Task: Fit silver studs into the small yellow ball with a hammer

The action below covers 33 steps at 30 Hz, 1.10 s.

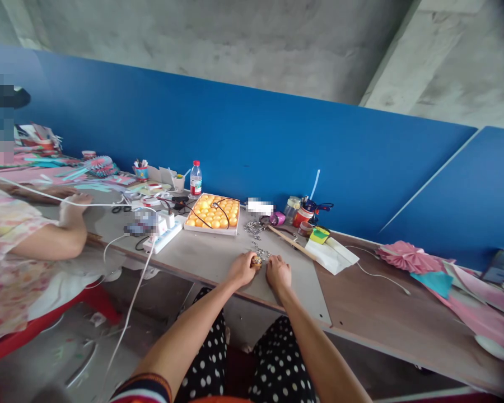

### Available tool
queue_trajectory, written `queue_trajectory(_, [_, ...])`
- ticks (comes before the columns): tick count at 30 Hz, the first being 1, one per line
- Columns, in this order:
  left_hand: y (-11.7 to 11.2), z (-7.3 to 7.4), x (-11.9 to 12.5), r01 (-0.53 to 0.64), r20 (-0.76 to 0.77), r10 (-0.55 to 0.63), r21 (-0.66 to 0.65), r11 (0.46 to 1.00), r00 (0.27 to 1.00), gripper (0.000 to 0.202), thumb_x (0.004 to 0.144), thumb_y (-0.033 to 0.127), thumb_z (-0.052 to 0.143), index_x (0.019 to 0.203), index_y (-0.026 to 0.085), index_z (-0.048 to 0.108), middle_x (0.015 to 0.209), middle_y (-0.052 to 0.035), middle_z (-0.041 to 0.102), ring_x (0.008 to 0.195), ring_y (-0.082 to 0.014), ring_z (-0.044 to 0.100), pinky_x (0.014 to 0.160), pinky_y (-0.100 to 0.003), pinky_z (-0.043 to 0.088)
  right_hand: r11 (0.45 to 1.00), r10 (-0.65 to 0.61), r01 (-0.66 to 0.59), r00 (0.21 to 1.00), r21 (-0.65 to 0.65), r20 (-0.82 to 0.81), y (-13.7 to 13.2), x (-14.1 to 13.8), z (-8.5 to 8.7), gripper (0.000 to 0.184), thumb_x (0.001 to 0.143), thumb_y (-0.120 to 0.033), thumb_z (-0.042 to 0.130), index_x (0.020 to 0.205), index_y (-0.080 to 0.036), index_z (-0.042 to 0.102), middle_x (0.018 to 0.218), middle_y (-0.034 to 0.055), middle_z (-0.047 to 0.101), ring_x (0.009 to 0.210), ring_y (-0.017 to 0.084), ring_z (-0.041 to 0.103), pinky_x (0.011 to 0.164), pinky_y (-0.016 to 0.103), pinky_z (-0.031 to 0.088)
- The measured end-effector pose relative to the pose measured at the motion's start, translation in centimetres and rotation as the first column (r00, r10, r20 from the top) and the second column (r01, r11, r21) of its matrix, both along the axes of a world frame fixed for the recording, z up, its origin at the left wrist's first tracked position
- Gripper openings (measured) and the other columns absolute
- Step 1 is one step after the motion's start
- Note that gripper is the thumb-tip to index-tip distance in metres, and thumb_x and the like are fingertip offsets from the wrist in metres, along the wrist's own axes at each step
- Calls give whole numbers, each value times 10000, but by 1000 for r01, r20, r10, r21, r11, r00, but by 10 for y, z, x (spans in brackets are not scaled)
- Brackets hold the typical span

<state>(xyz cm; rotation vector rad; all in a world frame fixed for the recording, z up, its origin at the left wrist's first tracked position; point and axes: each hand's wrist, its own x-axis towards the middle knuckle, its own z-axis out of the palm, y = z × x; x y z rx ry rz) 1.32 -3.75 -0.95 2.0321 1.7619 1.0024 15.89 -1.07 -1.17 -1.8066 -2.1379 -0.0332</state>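
Observation:
My left hand (242, 270) rests near the table's front edge, its fingers closed around a small gold-coloured piece (257, 261), too small to name. Just to its right, my right hand (279, 272) lies on the grey board with its fingers curled down and pressed together. Its fingertips are hidden, so what they grip, if anything, does not show. Between and beyond both hands, small shiny metal parts (258, 250) are scattered. They trail back toward a heap of silver metal parts (254, 227).
A box of orange balls (213, 215) sits beyond my left hand, beside a bottle (196, 179) and a power strip (167, 235). A wooden stick (293, 243) and white paper (334, 254) lie right. Pink paper (403, 256) lies farther right. A co-worker's arm (67, 235) is at left.

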Motion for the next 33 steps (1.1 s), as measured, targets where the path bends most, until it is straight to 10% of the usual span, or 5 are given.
queue_trajectory(10, [-2, 2, -1, 15, 10, -16, 10, 1000, 1000, 312, 751, 291, 595, 1046, 192, 567, 907, -67, 648, 863, -205, 591, 756, -286, 445, 962, 123, -6, 901, 271, -415, 6, 10, -11, 171, 784, -206, 396, 710, -180, 548, 810, 65, 556, 753, 168, 509, 711, 273, 365])
queue_trajectory(33, [-1, 2, -3, 14, 7, -14, 5, 1000, 1000, 318, 744, 295, 590, 1046, 198, 567, 902, -65, 644, 857, -202, 587, 755, -283, 446, 990, 143, -99, 751, 105, -644, 3, 10, -8, 230, 769, -329, 410, 799, -186, 588, 759, 37, 650, 699, 171, 578, 694, 265, 428])
